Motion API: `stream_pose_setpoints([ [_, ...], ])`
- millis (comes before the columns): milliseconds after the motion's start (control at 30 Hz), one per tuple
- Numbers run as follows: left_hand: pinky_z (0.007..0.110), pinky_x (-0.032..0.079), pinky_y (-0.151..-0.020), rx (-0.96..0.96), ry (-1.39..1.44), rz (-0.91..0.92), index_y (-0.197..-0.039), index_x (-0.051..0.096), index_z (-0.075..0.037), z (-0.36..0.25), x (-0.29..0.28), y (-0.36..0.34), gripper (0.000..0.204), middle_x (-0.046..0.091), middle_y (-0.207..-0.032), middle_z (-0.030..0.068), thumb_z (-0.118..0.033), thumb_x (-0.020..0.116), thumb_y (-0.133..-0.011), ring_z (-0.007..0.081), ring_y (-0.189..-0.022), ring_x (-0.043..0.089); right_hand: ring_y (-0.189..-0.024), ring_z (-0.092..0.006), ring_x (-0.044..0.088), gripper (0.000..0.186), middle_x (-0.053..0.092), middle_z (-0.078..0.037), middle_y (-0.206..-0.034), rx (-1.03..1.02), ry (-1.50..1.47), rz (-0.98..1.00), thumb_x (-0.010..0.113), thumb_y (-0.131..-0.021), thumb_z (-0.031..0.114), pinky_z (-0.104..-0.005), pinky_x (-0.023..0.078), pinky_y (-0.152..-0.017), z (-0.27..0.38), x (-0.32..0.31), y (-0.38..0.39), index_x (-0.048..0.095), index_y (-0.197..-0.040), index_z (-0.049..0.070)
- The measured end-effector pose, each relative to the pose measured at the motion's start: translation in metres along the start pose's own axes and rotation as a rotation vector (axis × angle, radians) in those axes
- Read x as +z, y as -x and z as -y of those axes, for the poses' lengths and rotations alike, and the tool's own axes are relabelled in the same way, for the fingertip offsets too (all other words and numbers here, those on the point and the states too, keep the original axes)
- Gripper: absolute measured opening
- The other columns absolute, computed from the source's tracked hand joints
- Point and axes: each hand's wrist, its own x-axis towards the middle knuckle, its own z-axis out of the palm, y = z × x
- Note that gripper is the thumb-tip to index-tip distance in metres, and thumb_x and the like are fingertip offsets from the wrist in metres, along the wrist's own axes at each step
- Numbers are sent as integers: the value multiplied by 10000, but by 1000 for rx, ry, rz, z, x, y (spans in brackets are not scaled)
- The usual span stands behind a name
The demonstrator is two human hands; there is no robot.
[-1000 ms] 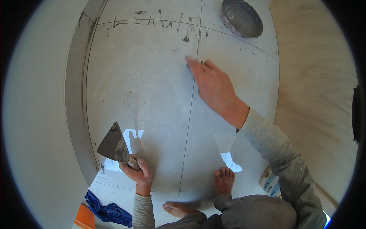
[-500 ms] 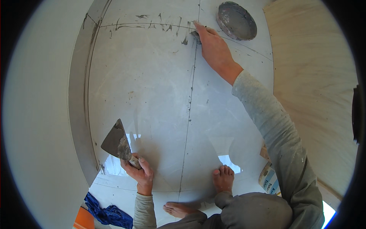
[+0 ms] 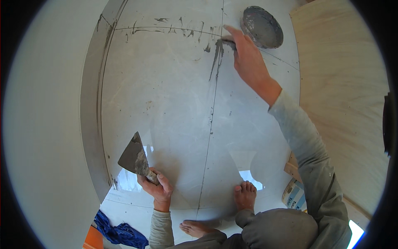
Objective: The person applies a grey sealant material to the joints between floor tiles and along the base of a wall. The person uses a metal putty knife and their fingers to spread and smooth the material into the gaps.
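Observation:
My left hand (image 3: 159, 190) is wrapped round the handle of a putty knife (image 3: 134, 157), its wide blade up and caked with grey paste. At the far end of the tiled floor (image 3: 166, 95), my right hand (image 3: 253, 62) grips a small dark spreader (image 3: 229, 42), mostly covered by the fingers. The spreader is at the crossing of two tile joints. Fresh dark grout (image 3: 217, 58) streaks along the joint running toward me. Just beyond the right hand stands a round bowl (image 3: 248, 30) with grey grout inside.
A pale wooden board (image 3: 340, 83) borders the floor on the right, with a white-and-blue bucket (image 3: 292, 195) near my right foot (image 3: 245, 197). At the lower left lie a dark blue cloth (image 3: 122, 235) and something orange (image 3: 93, 238). A pale wall (image 3: 49, 103) rises at left.
My right hand has drawn the spreader slightly toward me and to the right. Dark grout streaks now show on the joint beside it. The left hand still holds up the putty knife.

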Motion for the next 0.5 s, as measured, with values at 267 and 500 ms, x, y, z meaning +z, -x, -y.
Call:
stream_pose_setpoints([
  [267,207,433,-605,-44,79,-55,-1546,155,24,-5,6,1,594,483,-1186,116,-127,461,-1060,96,-774,489,-963,-286,650,545,682,-141,-960,-85,148,116,548,-891,-77,-400,584,-763,26,33,20,453,-1424,-21],
  [500,348,482,-933,104,-182,69,-1569,117,72,-4,7,-18,650,491,-1312,222,-46,484,-1046,229,-1023,555,-930,-350,673,629,686,-184,-974,-30,-112,134,591,-846,-118,-450,575,-819,24,13,-1,438,-1437,35],
])
